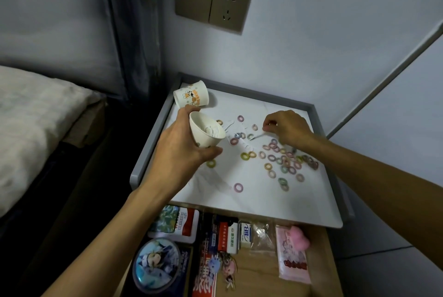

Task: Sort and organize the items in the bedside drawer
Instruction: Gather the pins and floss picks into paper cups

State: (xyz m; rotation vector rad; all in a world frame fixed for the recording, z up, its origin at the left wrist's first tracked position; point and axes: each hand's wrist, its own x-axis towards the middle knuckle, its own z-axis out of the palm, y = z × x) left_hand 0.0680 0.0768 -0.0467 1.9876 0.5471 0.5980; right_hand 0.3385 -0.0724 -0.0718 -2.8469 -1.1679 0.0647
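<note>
My left hand (178, 145) grips a white paper cup (206, 132), tilted toward me, with white bits inside. A second printed paper cup (191, 97) lies on its side at the back left of the white nightstand top (251, 198). Several small pastel hair rings (284, 161) are scattered over the top, mostly on the right. My right hand (286, 127) hovers above them with fingertips pinched together; what it pinches is too small to make out. Small white bits (242, 139) lie between the hands.
Below the top, the open drawer (261, 270) holds a round anime tin (157, 264), a tissue pack (178, 223), small boxes (230, 233), a clear bag (261, 236), a pink packet (292, 256) and keychains. A bed stands at left, a wall socket (229, 6) above.
</note>
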